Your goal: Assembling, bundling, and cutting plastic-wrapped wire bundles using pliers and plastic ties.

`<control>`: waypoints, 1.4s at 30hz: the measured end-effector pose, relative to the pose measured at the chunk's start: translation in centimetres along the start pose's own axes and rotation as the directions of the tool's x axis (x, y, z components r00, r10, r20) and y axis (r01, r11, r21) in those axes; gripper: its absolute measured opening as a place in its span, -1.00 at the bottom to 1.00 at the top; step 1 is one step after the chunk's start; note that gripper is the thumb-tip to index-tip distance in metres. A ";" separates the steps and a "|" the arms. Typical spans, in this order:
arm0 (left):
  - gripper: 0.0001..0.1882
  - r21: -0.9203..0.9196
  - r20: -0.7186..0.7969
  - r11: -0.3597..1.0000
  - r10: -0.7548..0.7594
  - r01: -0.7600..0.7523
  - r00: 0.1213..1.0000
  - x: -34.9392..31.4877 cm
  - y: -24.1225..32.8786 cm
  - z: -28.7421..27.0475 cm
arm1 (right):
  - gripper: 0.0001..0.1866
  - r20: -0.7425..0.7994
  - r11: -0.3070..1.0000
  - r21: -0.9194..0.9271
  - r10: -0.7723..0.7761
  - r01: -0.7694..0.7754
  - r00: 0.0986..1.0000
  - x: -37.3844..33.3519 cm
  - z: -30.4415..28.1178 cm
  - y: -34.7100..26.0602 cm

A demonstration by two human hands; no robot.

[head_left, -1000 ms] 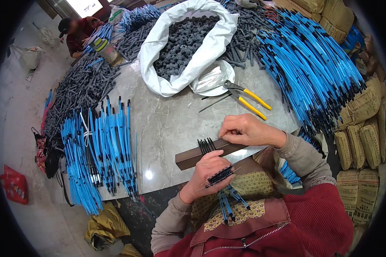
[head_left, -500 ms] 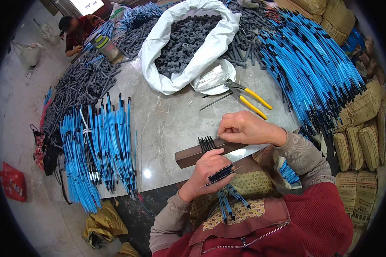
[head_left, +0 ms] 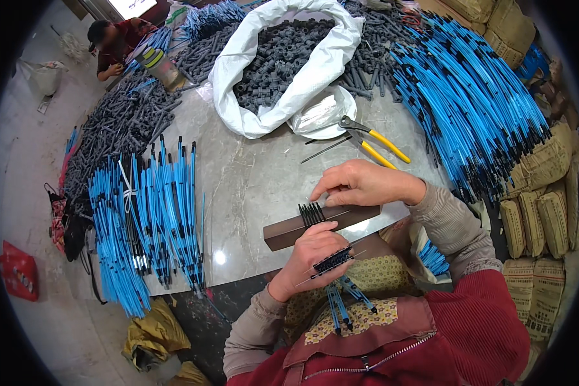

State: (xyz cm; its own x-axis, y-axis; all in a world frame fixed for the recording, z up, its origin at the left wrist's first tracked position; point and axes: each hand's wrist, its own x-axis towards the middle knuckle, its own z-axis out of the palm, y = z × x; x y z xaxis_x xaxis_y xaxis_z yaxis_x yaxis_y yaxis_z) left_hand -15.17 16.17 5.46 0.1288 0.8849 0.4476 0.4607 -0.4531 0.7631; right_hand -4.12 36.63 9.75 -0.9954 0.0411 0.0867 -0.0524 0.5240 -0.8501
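My left hand (head_left: 312,260) is closed round a bundle of thin blue tubes (head_left: 336,307) with black ends, which hang down toward my lap. Its slim black tips (head_left: 311,213) stand up in a row past my thumb, over a long brown block (head_left: 283,234) at the table's edge. Across the back of this hand lies a dark, bristly strip (head_left: 332,260) with thin rods sticking out. Just right of the tips, my right hand (head_left: 363,184) has its fingers bent and drawn together above the block. Whatever its fingertips hold is too small to make out.
Yellow-handled pliers (head_left: 383,147) lie beyond my right hand. A white sack (head_left: 228,106) of dark fittings stands at the back. Blue tubes are piled left (head_left: 167,225) and right (head_left: 469,96). Grey parts (head_left: 119,122) heap at far left, near another person (head_left: 112,48).
My right hand has moved left and slightly up, bringing its fingers close to the black tips. My left hand and its bundle stay nearly still.
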 end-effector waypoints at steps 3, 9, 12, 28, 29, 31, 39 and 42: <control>-0.81 -0.003 0.004 1.000 0.002 -0.002 1.000 0.0 0.0 0.0 | -0.78 0.056 0.997 0.054 0.047 -0.050 0.997 0.5 -0.2 -0.2; -0.81 -0.004 0.004 1.000 0.004 -0.004 1.000 0.0 0.0 -0.1 | -0.81 0.061 0.990 0.122 0.069 -0.076 0.996 1.0 0.5 -0.7; -0.81 -0.005 0.002 1.000 0.006 -0.006 1.000 -0.1 0.0 0.0 | -0.82 -0.040 0.989 0.130 0.077 -0.071 0.996 1.2 1.6 -0.8; -0.81 -0.007 -0.021 1.000 0.005 -0.006 1.000 -0.2 0.0 0.0 | -0.85 0.078 0.958 0.201 0.190 -0.202 0.979 1.1 1.2 -0.1; -0.81 -0.008 -0.018 1.000 0.008 -0.008 1.000 -0.2 -0.1 0.0 | -0.85 0.077 0.959 0.201 0.190 -0.202 0.979 1.2 1.1 -0.2; -0.81 -0.009 -0.016 1.000 0.010 -0.010 1.000 -0.1 -0.1 0.0 | -0.84 0.112 0.957 0.209 0.183 -0.203 0.977 1.4 0.9 -0.3; -0.81 -0.022 -0.007 1.000 0.006 -0.006 1.000 -0.2 -0.2 0.0 | -0.81 0.151 0.960 0.212 0.154 -0.184 0.976 2.3 1.2 0.1; -0.80 -0.026 -0.001 1.000 0.005 -0.005 1.000 -0.2 -0.2 0.0 | -0.79 0.152 0.957 0.220 0.161 -0.192 0.975 2.4 1.6 0.1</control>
State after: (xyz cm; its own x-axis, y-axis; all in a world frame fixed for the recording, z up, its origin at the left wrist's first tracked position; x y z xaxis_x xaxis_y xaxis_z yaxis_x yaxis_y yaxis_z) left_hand -15.33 16.08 5.23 0.1307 0.8823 0.4521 0.4371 -0.4606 0.7725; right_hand -6.60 35.41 9.07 -0.9913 -0.0048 -0.1312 0.1234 0.3065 -0.9438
